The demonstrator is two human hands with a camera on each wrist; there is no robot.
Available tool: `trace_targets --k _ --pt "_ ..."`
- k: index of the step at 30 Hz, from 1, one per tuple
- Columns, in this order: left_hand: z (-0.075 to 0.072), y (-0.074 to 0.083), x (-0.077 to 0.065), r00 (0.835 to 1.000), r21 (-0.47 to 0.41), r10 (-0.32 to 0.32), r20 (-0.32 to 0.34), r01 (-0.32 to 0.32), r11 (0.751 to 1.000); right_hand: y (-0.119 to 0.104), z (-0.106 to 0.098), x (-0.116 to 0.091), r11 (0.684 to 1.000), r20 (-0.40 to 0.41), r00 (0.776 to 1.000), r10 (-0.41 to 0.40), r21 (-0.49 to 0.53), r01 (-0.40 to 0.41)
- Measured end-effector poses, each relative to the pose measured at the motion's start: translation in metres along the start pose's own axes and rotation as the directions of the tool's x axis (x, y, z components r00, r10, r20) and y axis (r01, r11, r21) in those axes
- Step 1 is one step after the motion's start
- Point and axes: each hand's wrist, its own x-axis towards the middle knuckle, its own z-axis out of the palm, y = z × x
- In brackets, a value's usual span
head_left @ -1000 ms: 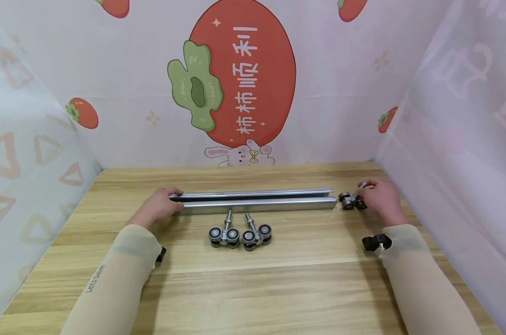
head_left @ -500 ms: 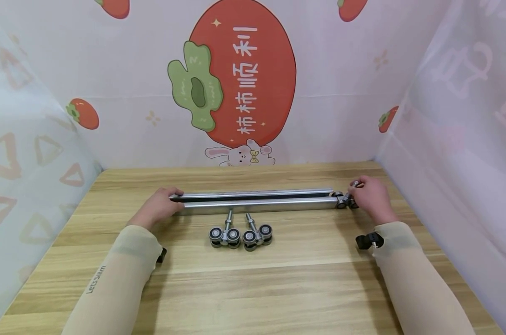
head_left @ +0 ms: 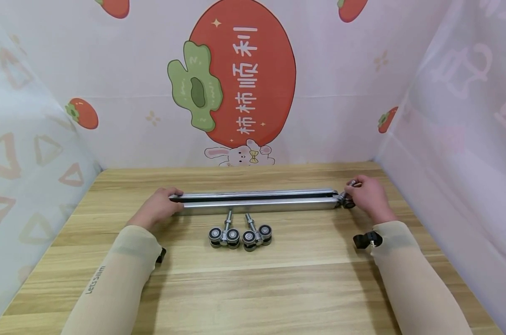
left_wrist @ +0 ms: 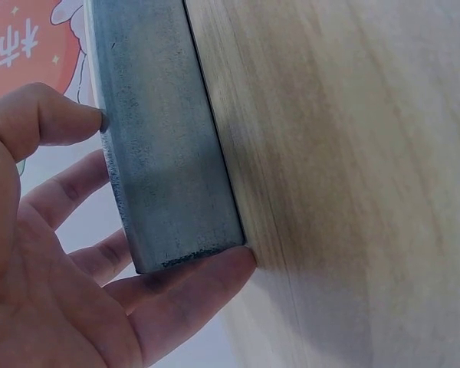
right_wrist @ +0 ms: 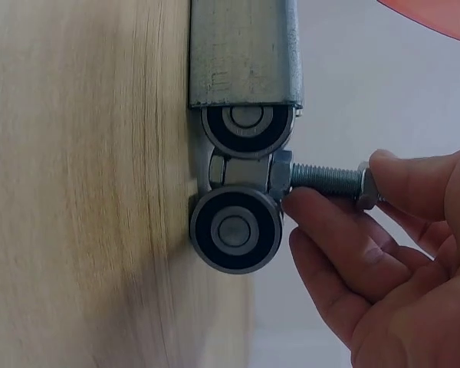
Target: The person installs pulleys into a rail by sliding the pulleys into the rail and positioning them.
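the left hand [head_left: 157, 208], fingers bent around the left end of the metal rail [head_left: 259, 205], should hold firm; the right hand [head_left: 371, 199], pinching the bolt [right_wrist: 326, 179] of the roller trolley [right_wrist: 247, 174], should push squarely, its leading wheel [right_wrist: 249, 141] being partly inside the right end.

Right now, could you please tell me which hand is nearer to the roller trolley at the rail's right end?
Right: the right hand holds the roller trolley by its bolt, while the left hand is at the opposite end of the rail.
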Motion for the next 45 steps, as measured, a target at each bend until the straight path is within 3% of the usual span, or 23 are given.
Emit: trace_targets --k 14,31,45 --pt "0.0 0.002 0.0 1.0 -0.018 -0.001 -0.004 0.001 1.0 -0.015 0.01 0.001 1.0 0.024 0.999 -0.029 0.009 0.029" --pt "-0.001 -0.001 0.003 1.0 -0.025 0.013 -0.008 -0.013 1.0 -0.036 0.018 0.007 0.993 0.064 0.993 -0.098 -0.053 0.102" --pt "0.0 -0.001 0.001 1.0 -0.036 -0.003 0.002 0.004 0.999 -0.08 0.052 0.004 0.985 0.123 0.982 -0.141 -0.085 0.152"
